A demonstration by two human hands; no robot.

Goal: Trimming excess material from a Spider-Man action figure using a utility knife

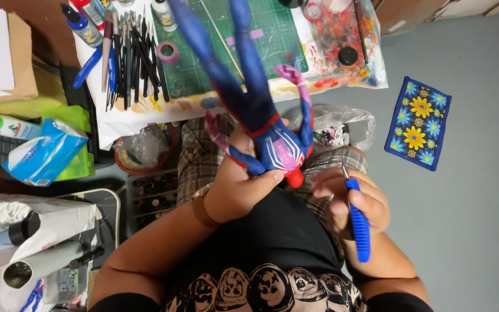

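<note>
At frame centre, a blue-and-red action figure (264, 124) is gripped upside down by the left hand (239, 188), while a blue-handled craft knife (358, 222) is clasped in the right hand (353, 205), its blade apart from the figure.

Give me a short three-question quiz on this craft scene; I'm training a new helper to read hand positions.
1. True or false: the left hand grips the blue and red figure around its torso.
2. What does the right hand hold? A) a paintbrush B) a blue-handled tool C) a roll of tape
3. Which way does the figure's head point: toward the person or toward the green cutting mat?

Key: 1 true; 2 B; 3 toward the person.
</note>
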